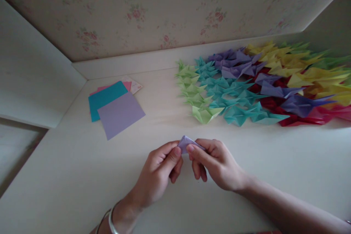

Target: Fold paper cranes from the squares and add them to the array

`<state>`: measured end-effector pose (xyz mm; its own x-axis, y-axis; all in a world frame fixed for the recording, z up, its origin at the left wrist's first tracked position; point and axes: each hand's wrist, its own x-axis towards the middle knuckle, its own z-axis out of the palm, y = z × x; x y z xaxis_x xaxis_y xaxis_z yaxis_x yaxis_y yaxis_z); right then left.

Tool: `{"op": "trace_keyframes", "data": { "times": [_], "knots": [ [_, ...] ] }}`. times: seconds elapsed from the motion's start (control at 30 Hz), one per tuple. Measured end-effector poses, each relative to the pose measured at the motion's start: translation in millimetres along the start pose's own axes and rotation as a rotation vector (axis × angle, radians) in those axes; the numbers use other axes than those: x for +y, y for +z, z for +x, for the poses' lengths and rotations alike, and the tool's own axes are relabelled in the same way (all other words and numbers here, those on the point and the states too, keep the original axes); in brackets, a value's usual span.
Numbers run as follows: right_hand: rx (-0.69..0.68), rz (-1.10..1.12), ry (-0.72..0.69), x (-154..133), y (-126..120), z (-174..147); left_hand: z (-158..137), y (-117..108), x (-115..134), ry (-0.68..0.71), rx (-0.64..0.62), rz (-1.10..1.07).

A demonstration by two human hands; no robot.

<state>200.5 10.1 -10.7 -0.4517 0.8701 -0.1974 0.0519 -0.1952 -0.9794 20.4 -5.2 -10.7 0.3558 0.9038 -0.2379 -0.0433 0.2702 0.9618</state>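
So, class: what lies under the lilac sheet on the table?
Under the lilac sheet lies a teal sheet, then a pink one and a patterned one. Anything more is covered.

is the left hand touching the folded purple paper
Touching. The head view shows the left hand pinching the folded purple paper between thumb and fingers, with the right hand gripping its other side.

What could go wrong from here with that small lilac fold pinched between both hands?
The folded lilac paper is held only at its edges by the left hand and right hand, above the table; a slip might skew the crease. The right forearm lies close to the pile of folded paper shapes and may brush them.
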Motion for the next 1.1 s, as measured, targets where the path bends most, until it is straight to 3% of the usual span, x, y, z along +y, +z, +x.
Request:
{"op": "trace_keyframes", "data": {
  "times": [0.13,0.37,0.53,0.77,1.1],
  "knots": [
    [0.022,0.046,0.023,-0.4,-1.7,1.5,-2.1,-1.1,-2.7,0.001,0.016,-0.069],
    [0.033,0.035,0.049,5.4,-0.2,2.3,-8.9,-1.6,-3.8,0.087,0.112,0.25],
    [-0.108,-0.066,0.003,8.1,2.3,2.9,-6.4,-1.6,-2.0,0.133,0.125,0.393],
    [-0.129,-0.304,-0.109,6.2,1.7,-0.8,-7.1,-6.1,-1.8,0.084,0.176,0.226],
    [-0.079,-0.328,-0.129,4.4,2.4,-2.6,-4.6,-7.4,-6.3,0.084,0.176,0.171]
  ]
}}
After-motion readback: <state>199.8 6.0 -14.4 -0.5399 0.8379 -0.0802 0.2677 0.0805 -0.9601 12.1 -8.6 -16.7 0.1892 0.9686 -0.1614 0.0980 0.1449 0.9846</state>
